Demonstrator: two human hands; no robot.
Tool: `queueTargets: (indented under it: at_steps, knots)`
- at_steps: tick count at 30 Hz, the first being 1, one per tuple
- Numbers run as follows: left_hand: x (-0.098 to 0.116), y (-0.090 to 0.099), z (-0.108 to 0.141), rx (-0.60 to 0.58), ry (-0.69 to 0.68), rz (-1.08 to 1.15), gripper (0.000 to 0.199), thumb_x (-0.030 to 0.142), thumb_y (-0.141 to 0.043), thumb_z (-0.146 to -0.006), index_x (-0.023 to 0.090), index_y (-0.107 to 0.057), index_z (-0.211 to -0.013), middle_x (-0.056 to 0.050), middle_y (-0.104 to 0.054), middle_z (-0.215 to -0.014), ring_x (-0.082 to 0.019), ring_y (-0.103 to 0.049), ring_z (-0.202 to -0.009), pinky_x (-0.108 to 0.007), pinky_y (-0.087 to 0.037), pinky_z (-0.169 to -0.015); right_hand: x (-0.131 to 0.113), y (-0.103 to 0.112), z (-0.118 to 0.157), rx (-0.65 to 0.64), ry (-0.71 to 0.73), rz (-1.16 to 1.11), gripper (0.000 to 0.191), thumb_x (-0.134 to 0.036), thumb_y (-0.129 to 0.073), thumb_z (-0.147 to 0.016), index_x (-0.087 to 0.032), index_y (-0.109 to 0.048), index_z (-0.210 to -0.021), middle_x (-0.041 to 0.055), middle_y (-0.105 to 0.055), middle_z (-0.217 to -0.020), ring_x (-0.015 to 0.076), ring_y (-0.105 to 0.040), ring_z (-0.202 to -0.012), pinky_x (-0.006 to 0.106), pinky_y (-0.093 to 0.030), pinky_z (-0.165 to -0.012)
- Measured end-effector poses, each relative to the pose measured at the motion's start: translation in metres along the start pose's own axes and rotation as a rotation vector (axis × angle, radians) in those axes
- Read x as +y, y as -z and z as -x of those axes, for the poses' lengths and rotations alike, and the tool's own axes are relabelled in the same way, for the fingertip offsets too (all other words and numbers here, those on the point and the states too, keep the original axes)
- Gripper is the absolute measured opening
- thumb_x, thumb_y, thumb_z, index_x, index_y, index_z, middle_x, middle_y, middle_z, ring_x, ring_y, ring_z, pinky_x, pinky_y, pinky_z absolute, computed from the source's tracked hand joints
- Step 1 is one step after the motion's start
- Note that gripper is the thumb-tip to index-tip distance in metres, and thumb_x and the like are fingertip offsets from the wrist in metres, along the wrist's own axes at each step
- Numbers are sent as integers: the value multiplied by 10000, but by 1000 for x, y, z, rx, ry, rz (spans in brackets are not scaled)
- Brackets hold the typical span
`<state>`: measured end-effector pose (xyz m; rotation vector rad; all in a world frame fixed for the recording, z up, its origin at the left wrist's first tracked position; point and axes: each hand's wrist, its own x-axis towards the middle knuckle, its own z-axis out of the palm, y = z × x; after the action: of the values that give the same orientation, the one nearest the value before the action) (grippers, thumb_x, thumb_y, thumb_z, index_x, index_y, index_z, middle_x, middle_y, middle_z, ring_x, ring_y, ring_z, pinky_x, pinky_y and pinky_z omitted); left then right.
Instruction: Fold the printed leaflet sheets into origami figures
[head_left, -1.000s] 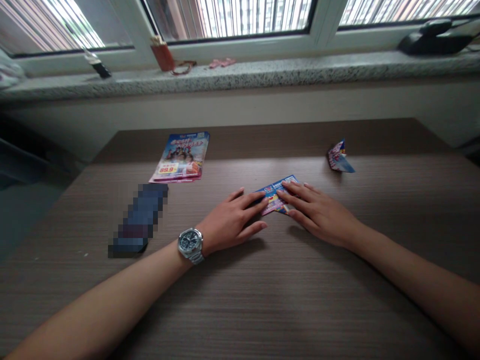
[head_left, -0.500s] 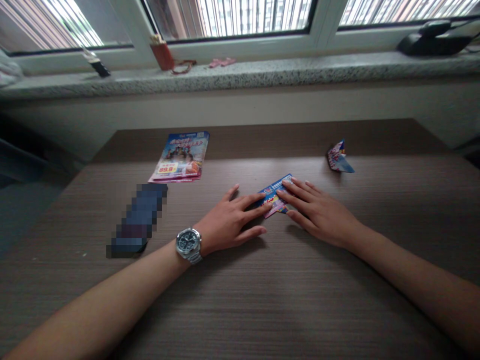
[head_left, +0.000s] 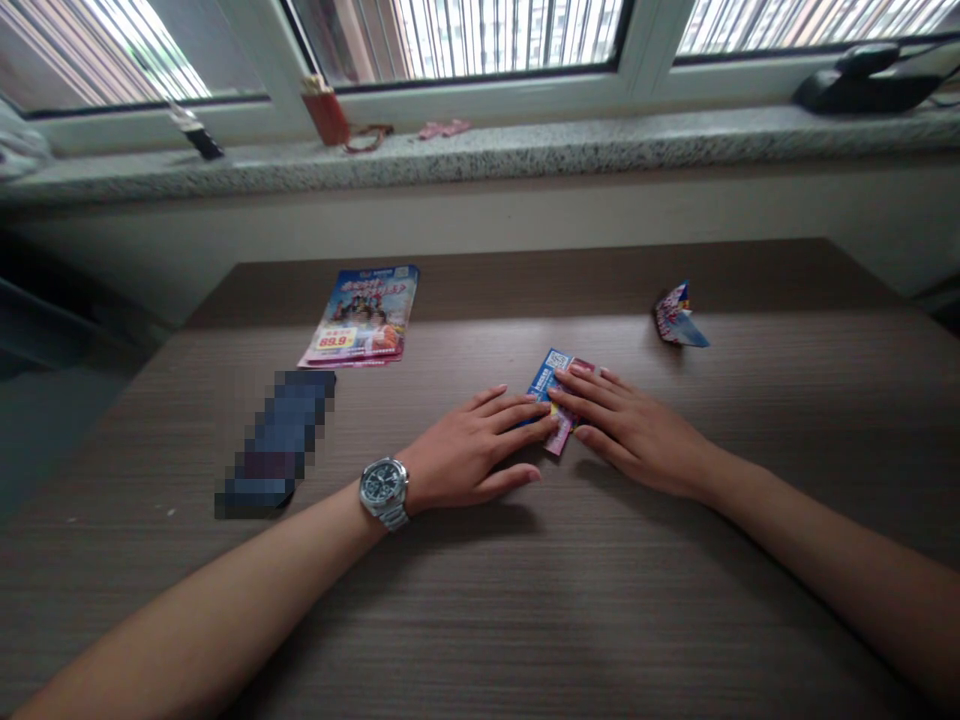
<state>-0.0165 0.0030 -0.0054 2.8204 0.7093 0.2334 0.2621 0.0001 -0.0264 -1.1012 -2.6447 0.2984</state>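
The folded paper (head_left: 541, 382) has turned, its QR-code corner swinging left, and my left hand (head_left: 469, 450) has edged right with it. I see the paper flat between my hands, in from the counter's (head_left: 450, 620) far edge. Left fingers spread loosely over its left side; my right hand (head_left: 649, 435) lies flat, fingers slightly parted, across its right.

Folded paper (head_left: 556, 388) blue, pink; tabletop (head_left: 480, 600) brown, streaked.
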Motion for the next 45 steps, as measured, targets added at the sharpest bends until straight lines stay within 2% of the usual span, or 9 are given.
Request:
queueTargets:
  at_steps: [4,12,22,26,30,33,39,45]
  knots:
    - [-1,-2,0,33,19,4,582,484,-415,-1034,193,-374,-1537,-117,-431,-1568,-248,-421,-1441,-465,-255,-1245,0,1,0,-3,11,-32,525,-395,-397,-1046,-290,-359,-1559,69,-364,-1615,257,-251,-1521,568,-245,-1221]
    - [0,3,-1,-1,28,-32,533,488,-420,-1036,249,-428,-1512,-101,-465,-1546,-254,-470,-1406,-512,-223,-1243,1,1,0,-40,10,-26,509,-401,-384,-1051,-286,-379,-1547,66,-338,-1628,243,-232,-1526,568,-221,-1226]
    - [-8,12,4,-10,-111,21,492,413,-506,-1013,288,-470,-1487,-104,-407,-1583,-268,-393,-1468,-547,-249,-1237,2,1,-1,-32,-2,-50,490,-405,-398,-1047,-329,-401,-1531,42,-356,-1622,247,-258,-1518,582,-231,-1221]
    - [-10,16,6,-69,-151,28,466,428,-488,-1017,274,-512,-1456,-127,-388,-1591,-283,-381,-1474,-573,-222,-1238,1,1,-1,-40,-9,-43,489,-412,-379,-1053,-327,-393,-1534,42,-348,-1626,237,-250,-1521,575,-231,-1223]
    - [-11,19,7,-92,-167,45,451,434,-490,-1014,292,-529,-1441,-101,-391,-1592,-287,-358,-1486,-573,-189,-1247,1,1,-1,-38,-4,-46,481,-410,-385,-1052,-335,-408,-1526,30,-356,-1623,237,-265,-1515,572,-220,-1227]
    - [-10,20,6,-81,-184,65,471,440,-501,-1006,289,-516,-1452,-79,-452,-1557,-274,-345,-1493,-555,-162,-1262,0,2,-1,-38,0,-42,479,-410,-383,-1052,-334,-411,-1524,33,-363,-1619,235,-279,-1511,574,-219,-1225]
    - [-5,20,5,-68,-182,131,542,470,-516,-988,232,-487,-1474,-103,-481,-1534,-266,-422,-1448,-493,-245,-1251,1,3,-2,-56,5,-32,481,-411,-370,-1056,-315,-409,-1526,42,-372,-1616,227,-285,-1509,558,-205,-1233]
    - [-3,14,5,-38,-147,131,673,561,-532,-960,211,-415,-1524,-130,-512,-1502,-292,-467,-1404,-502,-264,-1241,4,1,-1,-64,33,-11,500,-410,-369,-1056,-307,-374,-1545,47,-354,-1625,229,-269,-1516,561,-200,-1232]
